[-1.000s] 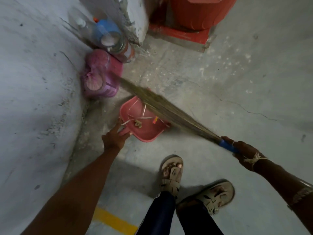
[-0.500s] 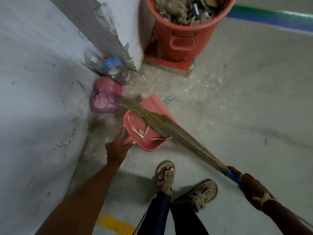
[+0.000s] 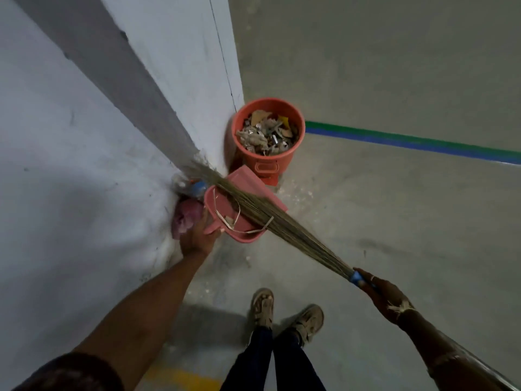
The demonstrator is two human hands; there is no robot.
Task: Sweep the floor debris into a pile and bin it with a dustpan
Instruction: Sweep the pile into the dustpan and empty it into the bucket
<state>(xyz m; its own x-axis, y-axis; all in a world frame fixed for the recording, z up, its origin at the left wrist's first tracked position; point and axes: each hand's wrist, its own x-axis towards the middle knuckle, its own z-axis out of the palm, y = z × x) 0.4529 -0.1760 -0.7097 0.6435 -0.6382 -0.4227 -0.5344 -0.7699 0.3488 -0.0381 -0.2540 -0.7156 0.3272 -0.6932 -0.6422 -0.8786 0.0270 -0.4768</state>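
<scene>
Left hand [image 3: 197, 239] grips the dustpan [image 3: 253, 184]. Right hand [image 3: 384, 296] grips the broom [image 3: 296, 235], whose bristles point far-left across the pan, near the bin [image 3: 284, 162].

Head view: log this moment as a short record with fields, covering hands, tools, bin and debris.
left hand: grips the pink dustpan by its handle
right hand: grips the broom at its blue-wrapped end
broom: bristles lie across the dustpan
dustpan contents: pale strips and scraps
bin: orange bucket by the wall, nearly full of rubbish
task stage: debris not yet binned
</scene>
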